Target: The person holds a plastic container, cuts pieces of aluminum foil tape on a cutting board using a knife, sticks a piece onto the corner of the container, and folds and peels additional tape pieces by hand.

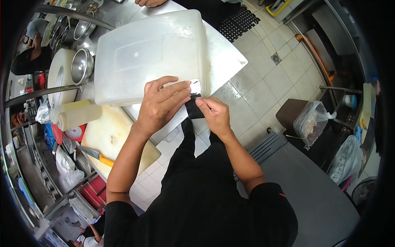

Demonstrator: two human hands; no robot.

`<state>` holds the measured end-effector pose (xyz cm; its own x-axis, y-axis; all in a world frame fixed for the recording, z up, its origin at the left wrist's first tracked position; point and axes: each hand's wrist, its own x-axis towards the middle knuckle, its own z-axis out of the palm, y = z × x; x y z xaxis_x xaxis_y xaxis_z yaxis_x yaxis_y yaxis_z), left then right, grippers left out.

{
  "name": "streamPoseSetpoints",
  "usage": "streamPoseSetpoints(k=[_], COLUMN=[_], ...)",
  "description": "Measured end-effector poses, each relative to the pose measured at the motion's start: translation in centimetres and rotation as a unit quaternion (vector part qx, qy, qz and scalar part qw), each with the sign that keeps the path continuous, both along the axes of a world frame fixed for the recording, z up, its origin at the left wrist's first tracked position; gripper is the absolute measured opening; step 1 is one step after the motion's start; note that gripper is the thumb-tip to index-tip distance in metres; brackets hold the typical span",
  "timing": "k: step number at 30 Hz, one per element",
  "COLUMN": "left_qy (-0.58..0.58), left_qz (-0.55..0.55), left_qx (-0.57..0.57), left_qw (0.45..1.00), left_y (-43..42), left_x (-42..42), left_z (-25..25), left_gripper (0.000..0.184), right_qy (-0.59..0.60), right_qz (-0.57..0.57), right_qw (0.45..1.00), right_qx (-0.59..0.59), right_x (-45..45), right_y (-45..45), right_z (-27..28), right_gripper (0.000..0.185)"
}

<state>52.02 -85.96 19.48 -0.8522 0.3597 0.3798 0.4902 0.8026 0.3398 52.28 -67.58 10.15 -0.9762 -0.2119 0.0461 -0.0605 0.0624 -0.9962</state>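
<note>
A large translucent plastic container (144, 57) rests on the metal table with its broad face toward me. My left hand (158, 103) lies on its near right corner, fingers stretched out beside a small whitish patch (195, 87), perhaps a label. From that corner hangs a flat black strip (195, 109), its exact kind unclear. My right hand (217, 117) pinches the strip's right edge between thumb and fingers. The left fingertips and thumb are close to the strip's upper end; whether they grip it I cannot tell.
On my left are a cutting board (111, 131), a knife with an orange handle (101, 156), a squeeze bottle (80, 117) and a steel bowl (82, 66). Another person's hand (150, 2) rests beyond the container. A grey lid-like surface (304, 185) stands at lower right.
</note>
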Motion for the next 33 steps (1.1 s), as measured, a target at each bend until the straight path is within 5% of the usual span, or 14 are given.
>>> streamPoseSetpoints(k=[29,33], left_qy=[-0.006,-0.011], left_qz=[0.006,0.018], left_qx=[0.017,0.020], left_qw=[1.000,1.000], left_y=[0.0,0.2], left_x=[-0.1,0.2], left_z=[-0.1,0.1], left_gripper=[0.031,0.027], right_qy=[-0.018,-0.149], right_qz=[-0.008,0.014], right_qw=[0.999,0.983], right_qx=[-0.025,-0.104], right_x=[0.3,0.9], right_y=[-0.7,-0.5], right_z=[-0.6,-0.6], right_gripper=[0.018,0.022])
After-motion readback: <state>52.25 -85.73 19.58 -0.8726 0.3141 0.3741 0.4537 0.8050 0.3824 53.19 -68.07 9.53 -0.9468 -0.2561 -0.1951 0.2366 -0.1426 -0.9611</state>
